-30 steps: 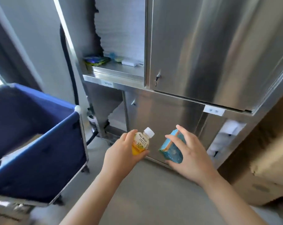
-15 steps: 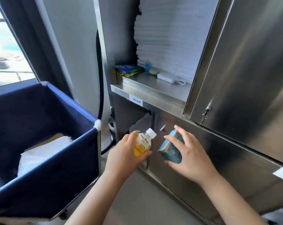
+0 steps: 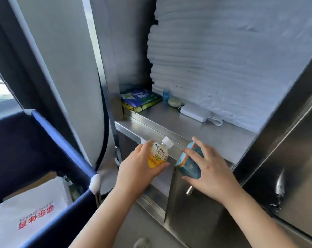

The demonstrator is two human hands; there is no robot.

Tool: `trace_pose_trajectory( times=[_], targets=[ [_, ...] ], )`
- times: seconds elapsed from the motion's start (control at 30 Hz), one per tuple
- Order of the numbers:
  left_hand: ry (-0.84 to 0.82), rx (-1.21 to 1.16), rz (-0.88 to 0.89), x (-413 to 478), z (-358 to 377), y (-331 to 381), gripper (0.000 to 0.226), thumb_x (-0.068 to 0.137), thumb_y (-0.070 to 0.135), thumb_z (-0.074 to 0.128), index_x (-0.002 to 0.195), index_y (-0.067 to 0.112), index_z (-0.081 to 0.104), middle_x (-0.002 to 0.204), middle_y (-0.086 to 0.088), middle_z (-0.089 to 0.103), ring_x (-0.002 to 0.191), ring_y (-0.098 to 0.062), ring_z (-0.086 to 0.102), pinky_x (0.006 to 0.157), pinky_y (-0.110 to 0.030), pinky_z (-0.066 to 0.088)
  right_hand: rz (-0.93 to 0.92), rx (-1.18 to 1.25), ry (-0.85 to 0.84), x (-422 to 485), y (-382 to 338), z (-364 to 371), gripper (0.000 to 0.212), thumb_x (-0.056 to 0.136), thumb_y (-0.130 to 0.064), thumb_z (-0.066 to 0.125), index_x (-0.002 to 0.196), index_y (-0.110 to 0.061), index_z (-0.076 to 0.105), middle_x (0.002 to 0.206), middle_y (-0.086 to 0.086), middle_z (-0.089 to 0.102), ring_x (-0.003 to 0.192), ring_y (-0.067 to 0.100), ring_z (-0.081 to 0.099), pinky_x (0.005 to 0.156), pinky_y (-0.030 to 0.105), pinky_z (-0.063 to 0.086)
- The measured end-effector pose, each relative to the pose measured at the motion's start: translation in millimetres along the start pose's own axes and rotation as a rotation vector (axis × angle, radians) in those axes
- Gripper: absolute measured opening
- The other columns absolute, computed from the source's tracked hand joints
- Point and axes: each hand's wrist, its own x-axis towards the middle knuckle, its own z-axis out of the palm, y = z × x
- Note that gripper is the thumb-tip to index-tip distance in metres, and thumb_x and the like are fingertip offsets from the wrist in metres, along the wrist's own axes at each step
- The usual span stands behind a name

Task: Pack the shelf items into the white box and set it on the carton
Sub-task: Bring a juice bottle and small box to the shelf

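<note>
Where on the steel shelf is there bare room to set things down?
The front strip of the shelf is bare, from the snack packets on the left across to the steel door on the right, in front of the white charger. The back is crowded: packets, a small blue bottle, a pale round tub and the charger sit against the stacked towels.
</note>
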Motion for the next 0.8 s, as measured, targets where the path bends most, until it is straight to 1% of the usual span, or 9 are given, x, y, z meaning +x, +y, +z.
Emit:
trace_pose_trajectory(
  times=[0.1,0.23,0.3,0.37,0.4,0.47,0.57,0.7,0.8],
  targets=[
    [-0.01,-0.037,0.059,58.6,13.5,-16.5,0.07,0.066,0.076,0.051,0.126,0.046,0.032,0.12,0.02,0.053,0.1,-0.009,0.057,0.069,-0.024,0.042,0.052,-0.038,0.022,40.7,15.0,14.9,0.079,0.061,-0.053,0.078,0.13,-0.03,0.048,0.148,0.003,0.03,0.123,0.026,0.039,0.098,0.045,0.041],
    [-0.023,-0.125,0.163,139.6,25.3,-30.6,0.071,0.064,0.08,0.046,0.125,0.048,0.032,0.119,0.022,0.052,0.092,-0.003,0.055,0.061,-0.02,0.034,0.17,-0.082,0.039,95.1,34.6,26.4,0.076,0.064,-0.053,0.076,0.132,-0.032,0.048,0.15,0.0,0.025,0.126,0.025,0.036,0.101,0.045,0.039],
    [-0.046,-0.159,0.207,174.1,31.0,-35.4,0.07,0.065,0.076,0.052,0.125,0.046,0.032,0.119,0.02,0.053,0.085,0.004,0.047,0.056,-0.013,0.03,0.232,-0.083,0.043,114.7,39.3,32.1,0.075,0.064,-0.051,0.076,0.131,-0.033,0.049,0.15,0.001,0.026,0.125,0.026,0.037,0.101,0.045,0.038],
    [-0.072,-0.19,0.243,201.5,37.0,-38.4,0.069,0.067,0.073,0.055,0.125,0.043,0.034,0.118,0.018,0.054,0.084,0.007,0.041,0.057,-0.005,0.026,0.287,-0.071,0.04,127.3,40.9,37.5,0.076,0.062,-0.051,0.077,0.13,-0.034,0.049,0.15,0.001,0.027,0.125,0.026,0.038,0.1,0.044,0.037],
    [-0.088,-0.204,0.259,212.8,40.5,-39.5,0.069,0.067,0.073,0.055,0.125,0.042,0.036,0.117,0.018,0.055,0.084,0.007,0.041,0.057,-0.005,0.026,0.311,-0.069,0.039,131.9,41.3,40.1,0.076,0.062,-0.051,0.077,0.13,-0.034,0.048,0.15,0.0,0.027,0.126,0.026,0.038,0.1,0.043,0.037],
    [-0.126,-0.224,0.295,231.1,49.3,-40.3,0.069,0.067,0.072,0.056,0.125,0.039,0.039,0.117,0.017,0.056,0.085,0.004,0.048,0.056,-0.011,0.031,0.361,-0.064,0.046,138.3,42.6,45.0,0.076,0.061,-0.05,0.078,0.13,-0.036,0.048,0.149,-0.001,0.029,0.125,0.026,0.039,0.1,0.042,0.037],
    [-0.15,-0.248,0.353,246.4,62.7,-38.5,0.07,0.068,0.069,0.058,0.126,0.034,0.043,0.116,0.014,0.058,0.092,-0.005,0.057,0.063,-0.02,0.039,0.419,-0.035,0.055,143.8,46.7,48.7,0.078,0.061,-0.049,0.078,0.131,-0.036,0.047,0.148,-0.002,0.03,0.125,0.024,0.04,0.1,0.039,0.035],
    [-0.14,-0.317,0.409,261.1,76.0,-32.4,0.07,0.069,0.067,0.057,0.126,0.028,0.046,0.112,0.01,0.059,0.092,-0.009,0.059,0.065,-0.028,0.05,0.459,0.023,0.069,148.5,54.4,50.9,0.082,0.061,-0.049,0.078,0.135,-0.036,0.045,0.149,-0.004,0.029,0.126,0.022,0.042,0.103,0.04,0.039],
    [-0.137,-0.388,0.425,268.4,83.3,-30.6,0.068,0.07,0.067,0.057,0.125,0.028,0.045,0.11,0.009,0.059,0.09,-0.009,0.059,0.065,-0.028,0.051,0.455,-0.002,0.023,149.8,56.6,53.8,0.084,0.063,-0.055,0.073,0.139,-0.041,0.038,0.152,-0.009,0.023,0.13,0.018,0.036,0.107,0.038,0.035]
  ],
)
